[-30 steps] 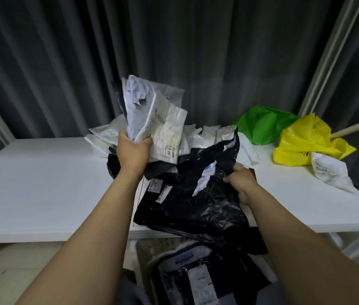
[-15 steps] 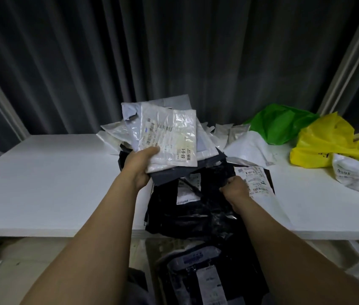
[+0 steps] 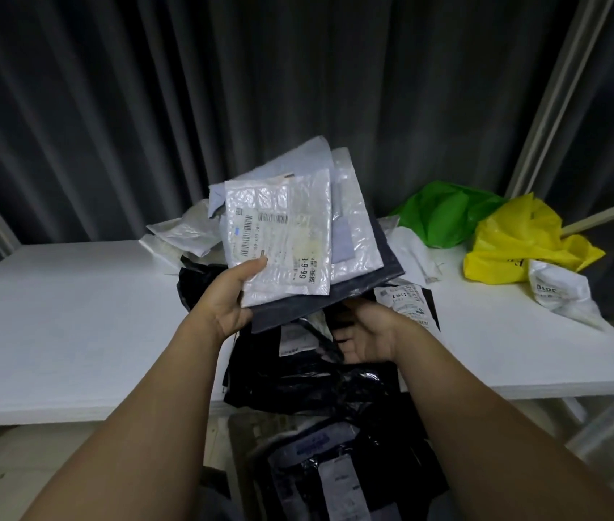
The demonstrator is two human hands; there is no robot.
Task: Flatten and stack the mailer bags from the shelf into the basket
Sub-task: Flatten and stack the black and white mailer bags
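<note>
My left hand point(image 3: 227, 303) grips a flat stack of mailer bags point(image 3: 290, 235) above the white shelf point(image 3: 72, 332); a white bubble mailer with a barcode label lies on top, a dark grey one at the bottom. My right hand point(image 3: 367, 338) is palm up with relaxed fingers just under the stack's lower right corner; whether it touches the stack I cannot tell. A crumpled black mailer bag point(image 3: 309, 381) lies on the shelf's front edge below both hands. The basket point(image 3: 335, 471) stands on the floor beneath, with black bags and white labels in it.
More white mailers point(image 3: 181, 236) are heaped at the back of the shelf. A green bag point(image 3: 444, 212), a yellow bag point(image 3: 523, 242) and a white bag point(image 3: 561, 295) lie at the right. Dark curtains hang behind, with white frame posts point(image 3: 546, 99) at the right.
My right hand has let go of the black bag and turned palm up under the stack. My left hand has tilted the stack flatter and raised it.
</note>
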